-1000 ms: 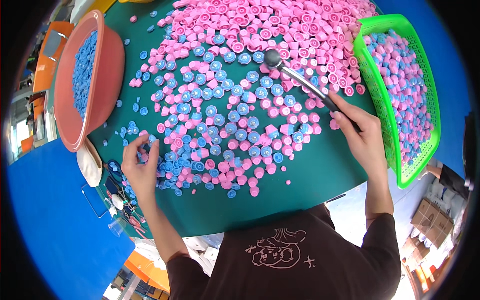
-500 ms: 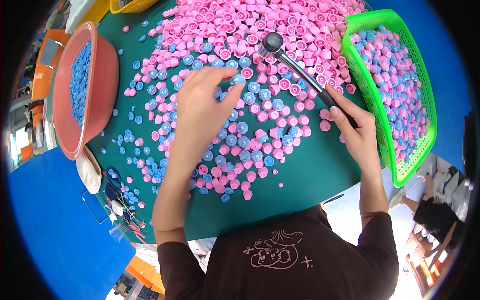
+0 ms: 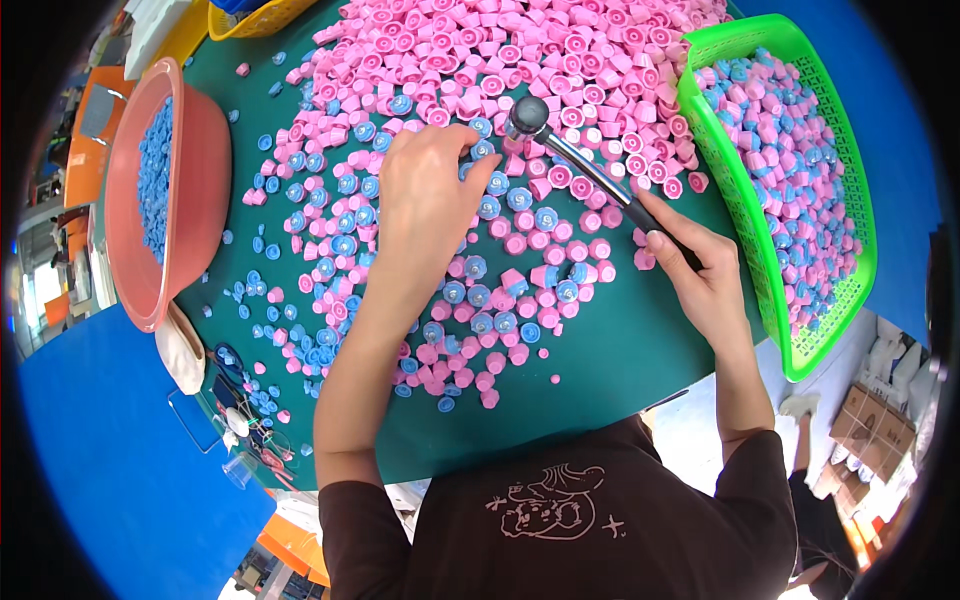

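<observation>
Your right grip (image 3: 703, 275) closed round hammer (image 3: 590, 172), right of centre; left grip (image 3: 428, 190) curled at blue cap (image 3: 482, 149), upper centre, hold unclear.

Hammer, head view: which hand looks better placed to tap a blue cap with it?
Right, most likely. The right hand holds the hammer by its handle, leaving the head free. The left hand holds no tool and is at the blue caps.

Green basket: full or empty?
Mostly full: pink and blue pieces cover most of the basket, but bare green mesh shows at its near end.
</observation>
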Tool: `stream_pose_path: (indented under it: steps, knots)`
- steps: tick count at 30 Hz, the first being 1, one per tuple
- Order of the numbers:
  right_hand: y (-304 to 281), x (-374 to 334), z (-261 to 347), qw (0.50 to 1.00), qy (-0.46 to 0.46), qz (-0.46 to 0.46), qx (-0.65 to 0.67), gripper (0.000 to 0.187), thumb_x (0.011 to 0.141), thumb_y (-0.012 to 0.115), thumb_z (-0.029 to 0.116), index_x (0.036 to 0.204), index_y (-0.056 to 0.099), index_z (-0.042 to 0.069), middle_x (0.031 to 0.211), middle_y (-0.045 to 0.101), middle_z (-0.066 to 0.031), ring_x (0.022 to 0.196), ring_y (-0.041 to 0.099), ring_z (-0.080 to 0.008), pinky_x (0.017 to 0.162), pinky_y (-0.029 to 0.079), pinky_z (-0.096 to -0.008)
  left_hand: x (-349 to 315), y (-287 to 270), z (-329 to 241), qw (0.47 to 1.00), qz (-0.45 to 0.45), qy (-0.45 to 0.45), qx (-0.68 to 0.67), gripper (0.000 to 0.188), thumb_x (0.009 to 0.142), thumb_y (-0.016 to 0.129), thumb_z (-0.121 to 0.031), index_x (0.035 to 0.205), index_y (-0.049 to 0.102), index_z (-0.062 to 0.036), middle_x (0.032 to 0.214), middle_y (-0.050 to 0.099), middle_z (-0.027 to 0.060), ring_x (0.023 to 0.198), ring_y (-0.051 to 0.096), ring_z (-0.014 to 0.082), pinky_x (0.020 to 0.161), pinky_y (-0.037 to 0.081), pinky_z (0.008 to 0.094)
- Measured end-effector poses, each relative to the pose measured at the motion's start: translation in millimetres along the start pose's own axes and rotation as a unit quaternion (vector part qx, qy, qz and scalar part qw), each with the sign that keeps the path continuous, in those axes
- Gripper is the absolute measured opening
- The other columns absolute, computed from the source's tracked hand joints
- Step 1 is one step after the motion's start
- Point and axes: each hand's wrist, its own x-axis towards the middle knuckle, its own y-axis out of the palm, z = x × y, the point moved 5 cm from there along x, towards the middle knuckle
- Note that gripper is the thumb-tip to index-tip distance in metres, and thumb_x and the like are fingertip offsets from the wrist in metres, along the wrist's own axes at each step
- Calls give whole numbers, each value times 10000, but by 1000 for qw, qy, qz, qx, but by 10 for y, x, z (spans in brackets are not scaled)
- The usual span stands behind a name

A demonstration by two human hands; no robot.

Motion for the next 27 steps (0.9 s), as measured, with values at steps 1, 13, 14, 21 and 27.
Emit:
stream_pose_path:
  steps: [1,13,14,21,27]
  knots:
    - [9,8,9,1000,18,13,4,369,928,614,104,1291,594,46,898,677,-45,708,525,-77,642,434,-232,-5,-11,7,1000,-2,-2,1,225,731,764,-134,875,675,13,818,663,153,781,584,314,738,456,413]
    - [240,115,261,980,-63,89,-168,403,890,606,-14,1289,596,45,734,534,-50,620,483,-117,580,409,-224,-689,-1123,498,975,-111,-190,-32,214,774,781,-123,958,715,-36,829,677,22,689,520,79,601,408,223]
    - [216,97,285,988,-53,66,-133,397,897,603,-2,1292,594,44,741,542,-45,627,485,-106,582,414,-229,-845,-1270,614,966,-114,-231,-35,210,785,772,-112,969,716,-29,832,671,4,683,488,56,595,383,203]
    - [164,55,444,992,-33,30,-115,386,926,573,21,1311,579,50,813,595,-8,657,484,-65,567,402,-230,-1653,-1695,1192,918,-184,-349,-49,178,847,725,-119,985,709,-8,768,591,-45,627,384,19,544,288,185]
    - [159,83,384,995,-23,27,-98,405,897,618,20,1296,598,88,691,537,-45,592,471,-101,559,413,-257,-1836,-1549,1283,917,-136,-370,-58,201,867,715,-154,1008,704,-11,781,607,-39,647,421,26,572,309,191]
